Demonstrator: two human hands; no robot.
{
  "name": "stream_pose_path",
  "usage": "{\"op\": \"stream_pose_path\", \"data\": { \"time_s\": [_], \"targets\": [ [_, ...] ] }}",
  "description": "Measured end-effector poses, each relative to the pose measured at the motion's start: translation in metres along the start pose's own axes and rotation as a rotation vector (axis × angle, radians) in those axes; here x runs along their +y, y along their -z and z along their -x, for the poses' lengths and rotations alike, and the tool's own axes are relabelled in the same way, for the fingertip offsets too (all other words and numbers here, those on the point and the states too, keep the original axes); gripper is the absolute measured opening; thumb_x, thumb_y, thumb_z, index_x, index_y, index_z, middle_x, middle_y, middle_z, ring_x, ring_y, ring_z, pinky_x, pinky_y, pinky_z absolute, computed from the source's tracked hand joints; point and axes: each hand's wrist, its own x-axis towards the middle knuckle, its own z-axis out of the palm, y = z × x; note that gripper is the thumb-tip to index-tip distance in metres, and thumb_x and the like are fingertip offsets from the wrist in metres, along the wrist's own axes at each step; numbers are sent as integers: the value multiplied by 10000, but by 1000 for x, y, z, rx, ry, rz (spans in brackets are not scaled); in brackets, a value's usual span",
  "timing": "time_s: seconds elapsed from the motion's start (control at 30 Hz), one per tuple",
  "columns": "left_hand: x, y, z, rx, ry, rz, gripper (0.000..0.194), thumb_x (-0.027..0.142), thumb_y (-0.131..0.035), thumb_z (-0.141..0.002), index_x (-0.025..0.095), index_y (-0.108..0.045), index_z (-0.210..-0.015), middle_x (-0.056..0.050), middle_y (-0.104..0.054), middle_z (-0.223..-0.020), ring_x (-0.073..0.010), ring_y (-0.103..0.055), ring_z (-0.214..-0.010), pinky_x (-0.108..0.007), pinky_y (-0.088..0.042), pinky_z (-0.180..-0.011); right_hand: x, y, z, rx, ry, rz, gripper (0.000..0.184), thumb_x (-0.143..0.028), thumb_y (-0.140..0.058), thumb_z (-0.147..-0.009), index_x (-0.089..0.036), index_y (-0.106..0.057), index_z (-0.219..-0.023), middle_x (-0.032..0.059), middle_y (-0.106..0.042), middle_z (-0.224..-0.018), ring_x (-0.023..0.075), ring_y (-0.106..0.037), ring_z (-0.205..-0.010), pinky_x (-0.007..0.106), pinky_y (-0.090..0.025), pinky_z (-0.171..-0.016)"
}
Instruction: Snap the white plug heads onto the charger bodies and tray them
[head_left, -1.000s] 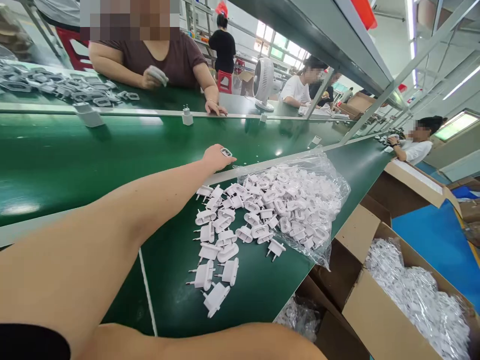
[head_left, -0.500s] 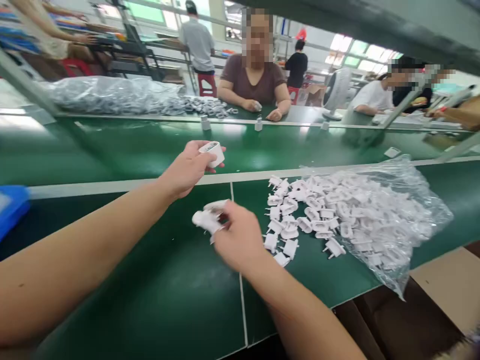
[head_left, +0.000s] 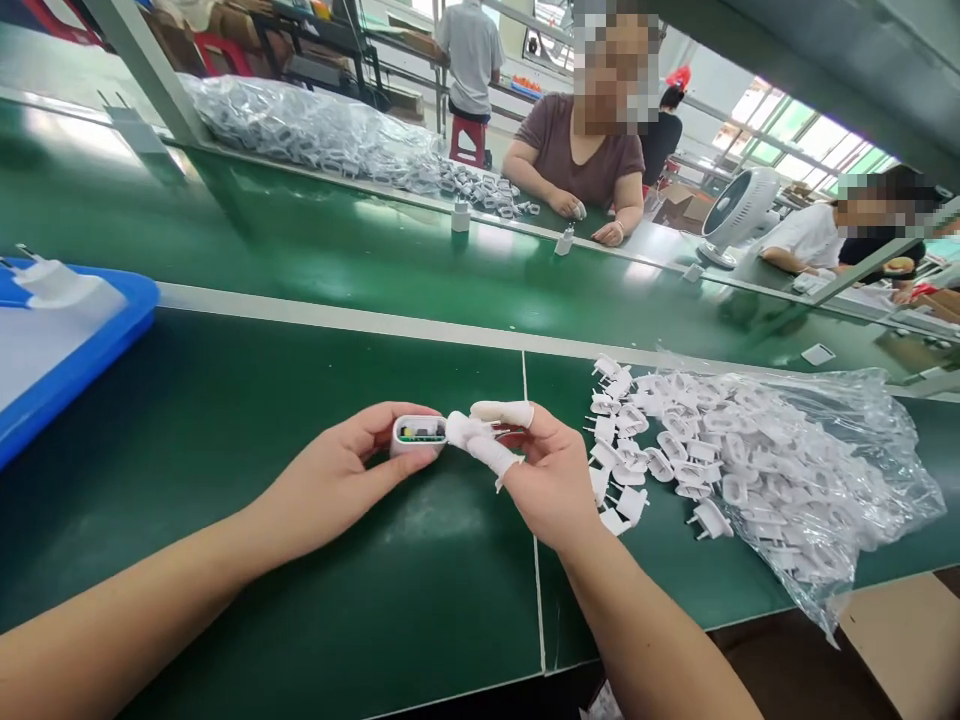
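My left hand [head_left: 319, 485] is closed around a white charger housing [head_left: 418, 436], whose open end faces me and shows a circuit board inside. My right hand [head_left: 551, 470] wears white finger cots on its thumb and forefinger. Between those fingertips it pinches a white plug cover [head_left: 466, 430], its metal pins pointing right towards the palm. The cover is right beside the housing's right end; whether they touch I cannot tell. To the right of my right hand lie many loose white plug covers [head_left: 660, 465], spilling from a clear plastic bag [head_left: 885, 450].
A blue tray [head_left: 142, 300] at the left carries a white charger with pins. Beyond the pale strip, a green conveyor [head_left: 337, 250] bears several white chargers [head_left: 460, 217]. A co-worker [head_left: 574, 150] sits across it, near a bagged heap of parts [head_left: 322, 135] and a fan [head_left: 739, 210].
My left hand has come down and nearer with the housing, turning its open end towards me. My right hand has moved slightly right in the view; the two parts are now close together. The view has tilted and shifted left.
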Motion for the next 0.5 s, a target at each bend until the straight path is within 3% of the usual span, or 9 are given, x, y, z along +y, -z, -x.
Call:
{"op": "stream_pose_path", "data": {
  "time_s": [0.07, 0.17, 0.23, 0.33, 0.5],
  "targets": [
    [-12, -5, -1, -17, -79, -73, 511, 751, -838, -811, 435, -827, -1214, -33, -858, -1156, -371, -805, -1057, -500, -682, -983, 1, 1, 2, 27, 169, 134, 208, -330, -864, -857, -296, -886, -1061, 28, -853, -1023, 207, -765, -887, 353, -675, -739],
    [-24, -13, -3, -30, -156, -101, 445, 734, -799, -868, 456, -831, -1215, -25, -849, -1149, -344, -791, -1008, -458, -670, -932, 2, 5, 4, 21, 360, 348, 216, -252, -767, -957, -312, -872, -1136, 24, -858, -1053, 207, -787, -965, 395, -682, -911],
    [-27, -17, -4, -65, -186, -110, 365, 688, -788, -888, 438, -844, -1148, -31, -844, -1139, -345, -776, -1021, -453, -655, -917, 3, 7, 4, -32, 432, 461, 252, -229, -717, -1005, -313, -852, -1201, 32, -853, -1064, 207, -791, -960, 392, -680, -888],
    [-26, -20, -6, -139, -255, -116, 238, 593, -765, -921, 412, -858, -1045, -28, -839, -1169, -356, -741, -1142, -471, -613, -1034, 7, 8, 5, -118, 511, 604, 297, -182, -668, -1048, -313, -821, -1266, 41, -844, -1062, 212, -797, -973, 391, -678, -874],
    [-26, -19, -8, -184, -344, -69, 185, 489, -758, -962, 379, -852, -1077, -19, -840, -1096, -323, -716, -1130, -463, -561, -1122, 12, 5, 6, -165, 608, 722, 324, -146, -678, -1067, -284, -772, -1344, 47, -819, -1049, 206, -785, -949, 378, -680, -853]
  ]
}}
